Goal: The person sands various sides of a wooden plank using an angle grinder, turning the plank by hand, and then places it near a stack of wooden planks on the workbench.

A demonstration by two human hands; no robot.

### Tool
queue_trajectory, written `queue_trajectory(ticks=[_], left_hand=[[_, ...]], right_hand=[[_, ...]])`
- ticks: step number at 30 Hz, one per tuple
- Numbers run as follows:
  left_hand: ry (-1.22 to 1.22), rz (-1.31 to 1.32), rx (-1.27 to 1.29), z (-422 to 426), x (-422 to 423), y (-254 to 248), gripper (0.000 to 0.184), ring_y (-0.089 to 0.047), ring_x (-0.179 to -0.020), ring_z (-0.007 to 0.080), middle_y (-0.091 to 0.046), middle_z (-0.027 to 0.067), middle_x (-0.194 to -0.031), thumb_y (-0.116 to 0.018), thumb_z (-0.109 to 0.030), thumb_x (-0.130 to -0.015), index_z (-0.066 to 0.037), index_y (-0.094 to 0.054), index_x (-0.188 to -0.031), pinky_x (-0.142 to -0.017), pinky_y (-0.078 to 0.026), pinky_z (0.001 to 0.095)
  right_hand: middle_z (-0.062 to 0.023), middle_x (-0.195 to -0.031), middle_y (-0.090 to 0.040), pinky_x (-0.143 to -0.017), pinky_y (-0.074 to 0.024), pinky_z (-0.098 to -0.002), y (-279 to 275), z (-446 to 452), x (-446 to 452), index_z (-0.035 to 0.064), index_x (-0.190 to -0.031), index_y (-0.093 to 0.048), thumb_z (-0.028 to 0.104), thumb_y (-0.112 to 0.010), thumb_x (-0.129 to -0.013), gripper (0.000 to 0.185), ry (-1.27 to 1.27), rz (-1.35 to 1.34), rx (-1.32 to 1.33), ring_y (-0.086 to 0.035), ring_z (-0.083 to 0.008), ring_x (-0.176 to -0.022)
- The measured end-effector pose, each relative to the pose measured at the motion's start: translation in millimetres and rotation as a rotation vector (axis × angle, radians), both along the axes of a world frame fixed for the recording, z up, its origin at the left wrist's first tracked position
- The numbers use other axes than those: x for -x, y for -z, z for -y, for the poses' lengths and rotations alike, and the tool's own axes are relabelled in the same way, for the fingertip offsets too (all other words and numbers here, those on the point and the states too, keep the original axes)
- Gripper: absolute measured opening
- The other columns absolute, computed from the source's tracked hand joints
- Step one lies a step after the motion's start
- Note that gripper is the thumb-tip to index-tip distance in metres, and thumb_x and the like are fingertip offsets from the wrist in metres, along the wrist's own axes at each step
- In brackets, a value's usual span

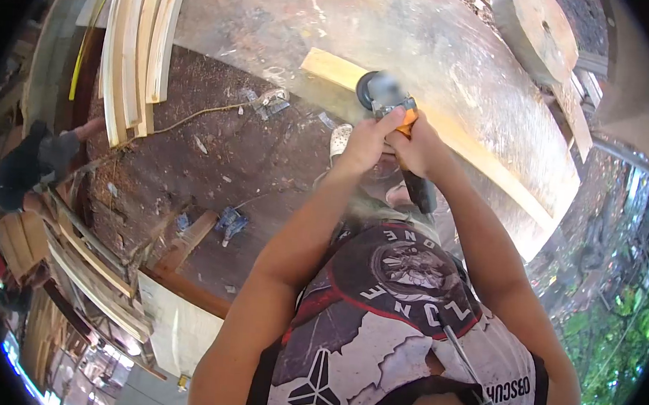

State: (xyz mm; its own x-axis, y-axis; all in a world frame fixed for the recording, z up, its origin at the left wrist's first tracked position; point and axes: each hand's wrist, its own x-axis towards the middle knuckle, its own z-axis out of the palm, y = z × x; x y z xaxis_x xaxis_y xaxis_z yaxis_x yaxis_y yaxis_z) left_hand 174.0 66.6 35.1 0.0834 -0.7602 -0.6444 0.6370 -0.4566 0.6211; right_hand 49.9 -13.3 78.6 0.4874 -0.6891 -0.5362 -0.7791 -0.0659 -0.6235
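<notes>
An orange and black angle grinder (419,185) with a round dark disc is held over a long pale wooden plank (485,162). My left hand (370,143) is closed on the tool near its metal head. Around its orange body my right hand (423,145) is wrapped, close beside the left. The disc is at the plank's upper edge; whether it touches the wood I cannot tell. The plank lies slantwise on a worn, dusty work table (278,11).
Several curved wooden strips (135,54) stand at the upper left. A round wooden slab (539,33) is at the upper right. A cord (203,113) and debris lie on the ground. Another person (22,162) is at the far left, near stacked wood (21,241).
</notes>
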Motion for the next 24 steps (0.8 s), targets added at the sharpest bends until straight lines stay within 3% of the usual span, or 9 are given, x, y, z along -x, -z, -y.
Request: queue_trajectory(ticks=[5, 8, 14, 18, 20, 22, 24], left_hand=[[-0.099, -0.031, -0.035, 1, -49, 0, 0.069, -0.074, -0.085, 0.0284, -0.072, 0.0155, -0.103, -0.066, -0.061, -0.091, 0.002, -0.067, -0.12, -0.071, -0.061, 0.0374], [-0.118, -0.038, -0.078, 1, -75, 1, 0.068, -0.073, -0.086, 0.027, -0.072, 0.0149, -0.103, -0.064, -0.062, -0.091, -0.001, -0.068, -0.119, -0.071, -0.061, 0.0369], [-0.207, -0.025, -0.03, -1, -91, 8, 0.07, -0.073, -0.084, 0.0254, -0.072, 0.0155, -0.103, -0.064, -0.063, -0.091, 0.001, -0.068, -0.118, -0.068, -0.061, 0.0354], [-0.185, -0.082, -0.01, 2, -56, -2, 0.067, -0.073, -0.079, 0.0255, -0.071, 0.016, -0.1, -0.069, -0.058, -0.09, 0.005, -0.068, -0.114, -0.067, -0.061, 0.0361], [-0.16, -0.098, 0.014, 1, -29, -12, 0.067, -0.073, -0.079, 0.0255, -0.071, 0.0163, -0.1, -0.071, -0.056, -0.089, 0.006, -0.068, -0.113, -0.067, -0.061, 0.0365], [-0.05, -0.136, -0.001, 2, -5, -14, 0.052, -0.068, -0.077, 0.0165, -0.071, 0.0082, -0.093, -0.068, -0.049, -0.095, 0.001, -0.073, -0.108, -0.067, -0.055, 0.0314], [0.046, -0.076, -0.028, 5, 19, -4, 0.052, -0.067, -0.077, 0.0151, -0.071, 0.0073, -0.091, -0.07, -0.049, -0.093, 0.001, -0.074, -0.105, -0.066, -0.054, 0.0308]], right_hand=[[-0.0281, -0.107, -0.068, -0.086, -0.0536, -0.0412, -14, 14, -63, -0.0132, -0.124, -0.046, 0.034, -0.069, -0.092, 0.062, -0.083, 0.073, -0.123, -0.07, -0.0365, -0.103], [-0.0262, -0.105, -0.07, -0.083, -0.0545, -0.0401, 10, 19, -88, -0.0124, -0.122, -0.048, 0.032, -0.069, -0.091, 0.058, -0.139, 0.198, -0.105, -0.071, -0.0334, -0.097], [-0.0236, -0.104, -0.071, -0.083, -0.0543, -0.0403, -11, 26, -120, -0.0085, -0.119, -0.054, 0.029, -0.069, -0.091, 0.05, -0.218, 0.073, -0.144, -0.071, -0.031, -0.098], [-0.0233, -0.109, -0.07, -0.083, -0.0543, -0.0397, -8, 22, -78, -0.0073, -0.123, -0.052, 0.029, -0.07, -0.091, 0.051, -0.156, 0.195, -0.213, -0.07, -0.0293, -0.1], [-0.0219, -0.111, -0.069, -0.084, -0.0543, -0.0385, 9, 15, -40, -0.0068, -0.125, -0.051, 0.028, -0.069, -0.092, 0.051, -0.029, 0.049, -0.179, -0.069, -0.0275, -0.1], [-0.0196, -0.112, -0.068, -0.085, -0.0542, -0.0375, 8, 8, -6, -0.0061, -0.127, -0.049, 0.027, -0.068, -0.093, 0.051, 0.066, -0.011, -0.181, -0.068, -0.0255, -0.101], [-0.0179, -0.112, -0.068, -0.086, -0.0542, -0.0368, 2, -1, 18, -0.0057, -0.129, -0.048, 0.026, -0.068, -0.093, 0.052, 0.123, -0.02, -0.19, -0.067, -0.024, -0.101]])
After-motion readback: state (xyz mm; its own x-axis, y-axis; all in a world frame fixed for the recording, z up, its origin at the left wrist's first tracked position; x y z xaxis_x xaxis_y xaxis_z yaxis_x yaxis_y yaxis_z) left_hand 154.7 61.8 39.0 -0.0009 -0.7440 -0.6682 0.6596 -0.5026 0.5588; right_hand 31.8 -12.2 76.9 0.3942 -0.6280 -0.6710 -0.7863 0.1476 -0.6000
